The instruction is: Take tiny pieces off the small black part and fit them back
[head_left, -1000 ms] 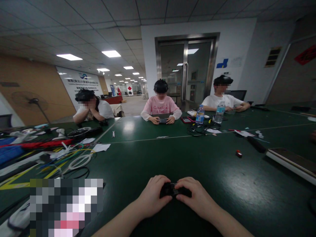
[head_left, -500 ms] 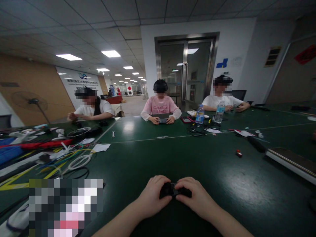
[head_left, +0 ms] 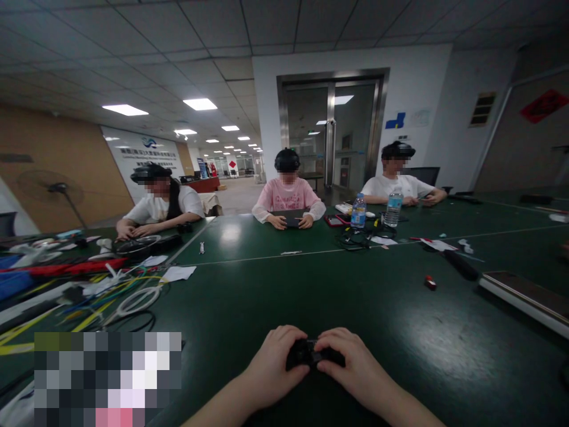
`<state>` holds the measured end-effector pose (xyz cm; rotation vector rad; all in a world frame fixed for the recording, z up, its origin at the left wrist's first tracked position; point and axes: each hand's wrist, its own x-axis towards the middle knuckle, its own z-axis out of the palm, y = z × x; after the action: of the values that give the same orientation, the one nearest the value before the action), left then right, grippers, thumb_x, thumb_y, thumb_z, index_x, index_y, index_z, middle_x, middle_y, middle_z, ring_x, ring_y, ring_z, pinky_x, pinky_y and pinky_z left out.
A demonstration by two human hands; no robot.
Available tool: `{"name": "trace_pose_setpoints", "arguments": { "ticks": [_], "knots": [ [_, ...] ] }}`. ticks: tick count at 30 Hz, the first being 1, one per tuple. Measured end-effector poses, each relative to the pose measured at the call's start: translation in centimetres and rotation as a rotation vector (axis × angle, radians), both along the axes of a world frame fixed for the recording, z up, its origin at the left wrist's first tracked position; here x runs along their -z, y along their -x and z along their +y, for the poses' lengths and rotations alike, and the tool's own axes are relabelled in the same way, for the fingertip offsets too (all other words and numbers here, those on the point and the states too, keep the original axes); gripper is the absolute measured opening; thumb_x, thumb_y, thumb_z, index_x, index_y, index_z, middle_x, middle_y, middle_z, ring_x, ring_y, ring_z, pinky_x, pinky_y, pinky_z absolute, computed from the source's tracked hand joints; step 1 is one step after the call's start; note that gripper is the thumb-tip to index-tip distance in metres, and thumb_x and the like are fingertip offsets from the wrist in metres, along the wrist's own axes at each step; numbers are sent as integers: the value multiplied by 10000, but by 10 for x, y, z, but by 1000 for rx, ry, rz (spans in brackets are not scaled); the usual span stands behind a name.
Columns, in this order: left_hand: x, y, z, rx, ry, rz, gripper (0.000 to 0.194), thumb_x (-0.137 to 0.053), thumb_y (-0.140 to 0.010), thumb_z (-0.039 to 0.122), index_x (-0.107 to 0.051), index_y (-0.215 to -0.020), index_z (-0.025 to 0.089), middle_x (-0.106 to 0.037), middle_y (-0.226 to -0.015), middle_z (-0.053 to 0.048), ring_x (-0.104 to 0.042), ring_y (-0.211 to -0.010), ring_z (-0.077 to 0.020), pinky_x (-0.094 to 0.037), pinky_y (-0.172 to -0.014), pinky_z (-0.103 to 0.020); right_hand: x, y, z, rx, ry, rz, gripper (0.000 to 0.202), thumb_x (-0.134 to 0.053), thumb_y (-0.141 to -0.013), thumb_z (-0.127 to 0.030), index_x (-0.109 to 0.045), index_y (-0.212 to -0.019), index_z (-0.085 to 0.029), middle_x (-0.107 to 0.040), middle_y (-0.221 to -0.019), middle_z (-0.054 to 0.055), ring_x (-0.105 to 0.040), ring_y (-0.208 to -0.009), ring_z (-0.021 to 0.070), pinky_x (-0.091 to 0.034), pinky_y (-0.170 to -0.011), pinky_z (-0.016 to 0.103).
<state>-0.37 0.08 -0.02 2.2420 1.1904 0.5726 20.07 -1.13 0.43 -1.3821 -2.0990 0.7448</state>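
A small black object (head_left: 313, 354), too dark to name its kind, lies between my two hands close to the near edge of the green table (head_left: 249, 290). My left hand (head_left: 280, 359) is closed on its left end, thumb nearer me and fingers over the top. The right end is pinched by the thumb and fingers of my right hand (head_left: 349, 359). Both palms face inward, and the fingers cover much of the object's two ends.
Cables (head_left: 137, 301), a white paper (head_left: 179, 273) and other clutter fill the left side. A red item (head_left: 430, 283) and a flat white-edged device (head_left: 524, 302) lie right. Two bottles (head_left: 358, 212) stand farther back. Three people in headsets sit opposite; a wrench (head_left: 202, 248) lies before them.
My hands keep the same grip on the black object, sitting slightly lower in view. The person at left has lowered their hands to the table. The middle person's dark item is now tilted up.
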Motion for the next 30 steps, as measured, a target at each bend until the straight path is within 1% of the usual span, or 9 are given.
{"name": "trace_pose_setpoints", "arguments": {
  "ticks": [3,7,13,19,22,25,30],
  "knots": [
    [-2,0,-1,16,-2,-5,435,-622,-698,212,-502,-1115,238,-540,-1145,-53,-483,-1055,-216,-385,-937,-360,1,0,0,5,1,-3,206,-660,-697,-217,-653,-883,-305,-645,-1021,-9,-537,-1019,220,-370,-895,362],
    [-1,1,-1,28,-13,-8,457,-597,-705,192,-484,-1146,238,-527,-1169,-59,-474,-1077,-216,-374,-955,-360,3,0,0,11,-12,5,221,-671,-682,-201,-652,-878,-301,-645,-1020,-2,-539,-1011,215,-372,-896,360],
    [1,0,0,31,-20,-13,429,-582,-699,172,-497,-1115,233,-540,-1140,-55,-485,-1056,-212,-381,-938,-355,1,0,0,0,5,-17,243,-677,-675,-198,-656,-896,-295,-641,-1021,6,-538,-1010,212,-373,-896,355],
    [3,1,0,32,-19,-28,433,-593,-696,184,-501,-1116,235,-539,-1143,-54,-487,-1056,-213,-384,-934,-356,3,0,0,4,-13,4,226,-672,-677,-193,-656,-876,-298,-647,-1014,-1,-539,-1011,217,-371,-895,358],
    [4,2,1,24,-9,-29,468,-603,-699,206,-489,-1152,228,-530,-1164,-66,-476,-1077,-224,-373,-952,-373,3,0,0,4,-14,10,218,-666,-684,-204,-656,-879,-301,-649,-1010,-2,-542,-1008,218,-373,-894,362],
    [3,2,1,28,-2,-23,503,-607,-706,237,-469,-1190,225,-519,-1183,-76,-464,-1097,-234,-362,-967,-387,2,0,1,-2,-18,15,215,-663,-686,-205,-656,-879,-298,-651,-1006,-1,-545,-1003,219,-377,-890,364],
    [0,3,0,38,-1,-21,503,-597,-720,269,-459,-1203,234,-515,-1190,-76,-457,-1103,-241,-359,-969,-398,2,0,1,6,-20,13,215,-657,-688,-205,-658,-880,-302,-652,-1005,0,-546,-998,223,-378,-889,373]
  ]
}}
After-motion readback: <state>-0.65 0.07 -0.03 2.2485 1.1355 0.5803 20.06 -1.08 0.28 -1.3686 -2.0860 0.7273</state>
